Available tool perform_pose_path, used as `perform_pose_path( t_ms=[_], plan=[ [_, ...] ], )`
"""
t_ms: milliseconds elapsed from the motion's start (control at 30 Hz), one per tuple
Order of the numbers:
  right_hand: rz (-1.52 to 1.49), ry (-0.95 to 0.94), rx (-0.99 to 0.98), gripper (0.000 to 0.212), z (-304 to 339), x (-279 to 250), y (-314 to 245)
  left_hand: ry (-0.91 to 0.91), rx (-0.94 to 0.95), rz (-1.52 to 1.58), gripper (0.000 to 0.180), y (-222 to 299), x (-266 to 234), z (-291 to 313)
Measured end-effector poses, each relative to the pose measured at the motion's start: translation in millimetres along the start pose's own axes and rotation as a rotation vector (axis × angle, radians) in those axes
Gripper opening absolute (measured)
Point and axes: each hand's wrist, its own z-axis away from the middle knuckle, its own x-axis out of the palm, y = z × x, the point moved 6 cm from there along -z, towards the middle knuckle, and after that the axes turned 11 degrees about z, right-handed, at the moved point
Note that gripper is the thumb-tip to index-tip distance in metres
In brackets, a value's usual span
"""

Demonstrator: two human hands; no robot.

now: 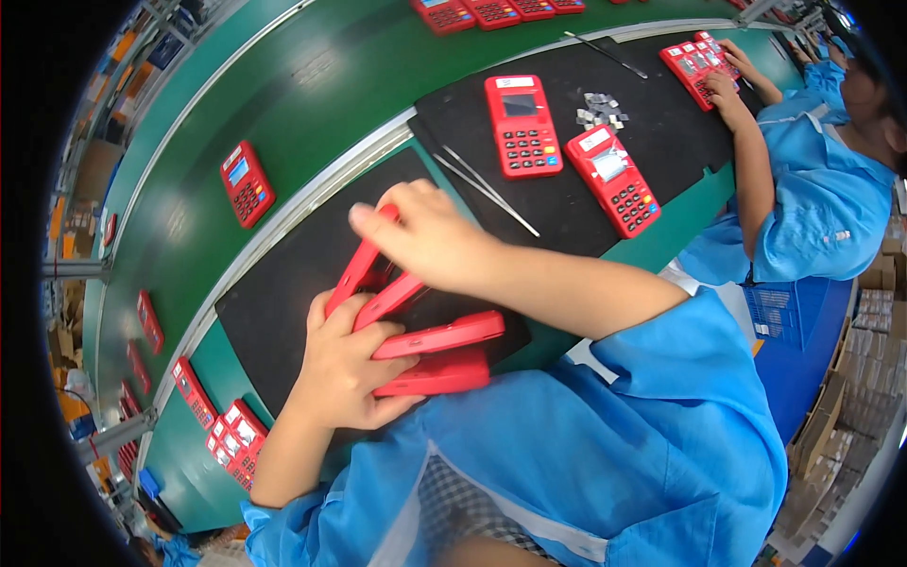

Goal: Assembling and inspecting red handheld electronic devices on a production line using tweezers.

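My left hand [342, 367] is wrapped round several red card payment terminals [444, 335], fanned apart between its fingers and seen edge-on. Over the upper end of the stack, my right hand [430, 234] is closed on the topmost payment terminal [351, 276], its thumb slightly blurred. Both hands are above a black mat [274, 307]. To the right, two more red terminals, an upright one [524, 128] and a tilted one [614, 180], lie face up beside a pile of small grey and white pieces [601, 111]. Metal tweezers [487, 194] rest left of them.
A green conveyor belt [312, 85] carrying a red terminal [248, 184] runs beyond a metal rail. More terminals [236, 439] sit at the lower left. On the right, a co-worker in blue [812, 180] handles a terminal group [694, 68]. Another tool [605, 54] lies at the back.
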Motion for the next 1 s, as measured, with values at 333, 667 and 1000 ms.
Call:
perform_pose_path(
  t_ms=[333,667,1000],
  plan=[
    [0.499,0.488,0.105,0.053,60.1,-169.6,74.2,0.035,0.003,0.004,0.034,-2.8,4.1,0.5],
    [0.485,0.64,0.324,0.066,95.3,-215.2,122.6,0.078,0.03,0.01,0.033,-5.3,3.1,3.6],
    [0.974,0.807,0.084,0.028,69.4,-241.9,160.8,0.071,0.027,-0.007,0.033,-3.7,4.4,3.4]
  ],
)
